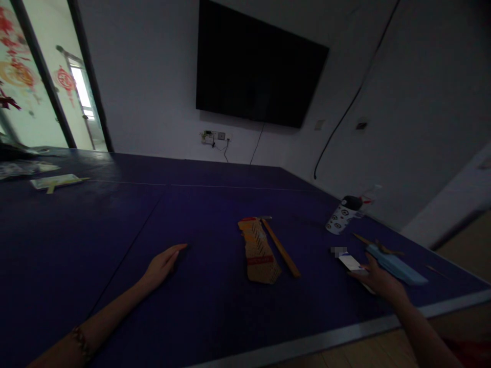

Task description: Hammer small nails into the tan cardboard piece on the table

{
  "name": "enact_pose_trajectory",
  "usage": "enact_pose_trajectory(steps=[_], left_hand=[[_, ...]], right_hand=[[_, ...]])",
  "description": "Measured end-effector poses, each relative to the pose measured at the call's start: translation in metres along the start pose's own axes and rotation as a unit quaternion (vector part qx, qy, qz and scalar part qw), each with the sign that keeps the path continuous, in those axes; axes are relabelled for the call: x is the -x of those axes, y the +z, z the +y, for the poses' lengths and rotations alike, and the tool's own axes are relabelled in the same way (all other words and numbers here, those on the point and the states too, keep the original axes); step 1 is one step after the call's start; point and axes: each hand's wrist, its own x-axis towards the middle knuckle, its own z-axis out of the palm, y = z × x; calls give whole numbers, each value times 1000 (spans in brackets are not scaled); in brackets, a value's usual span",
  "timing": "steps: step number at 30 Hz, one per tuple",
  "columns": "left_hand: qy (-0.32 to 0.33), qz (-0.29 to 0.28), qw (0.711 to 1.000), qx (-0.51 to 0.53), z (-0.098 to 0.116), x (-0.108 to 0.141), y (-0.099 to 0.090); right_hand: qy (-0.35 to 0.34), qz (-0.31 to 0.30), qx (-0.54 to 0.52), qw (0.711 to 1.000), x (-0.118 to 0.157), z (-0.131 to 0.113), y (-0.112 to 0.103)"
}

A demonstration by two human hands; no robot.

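Note:
My left hand (163,263) lies on the blue table (215,312), its fingers stretched forward and holding nothing. At the right, my right hand (378,281) grips a phone (350,262) with a lit, pale screen. Between the hands lies a torn strip of printed brown cardboard (261,255). Close along its right side is a tool with a wooden handle (282,249) and a thin metal head, which looks like a small hammer. Just beyond my right hand are a light blue case (399,267) and what look like scissors (378,246).
A patterned cup with a dark lid (341,215) and a clear plastic bottle (370,197) stand at the right back. A pale tray (56,181) lies far left near other items. A television (257,66) hangs on the wall above loose cables. The table's pale edge (326,336) runs along the front.

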Motion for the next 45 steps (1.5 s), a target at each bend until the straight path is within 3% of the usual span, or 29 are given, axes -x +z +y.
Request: enact_pose_trajectory(steps=[3,7,11,14,17,21,45], left_hand=[[1,1,1000,1,1,0,0],[8,3,1000,7,1,0,2],[10,7,1000,3,-3,-1,3],[13,13,1000,-1,-6,-1,4],[18,18,1000,4,-8,-2,6],[22,18,1000,12,-9,-1,8],[15,4,1000,20,-9,-1,7]], right_hand=[[-6,-53,47,997,2,-19,-4],[-12,-11,24,1000,7,-76,1],[8,-36,-73,997,7,-131,29],[26,-58,-79,995,6,-148,52],[27,-83,-81,993,5,-147,64],[17,-98,-103,990,5,-137,64],[25,-76,-162,983,7,-130,62]])
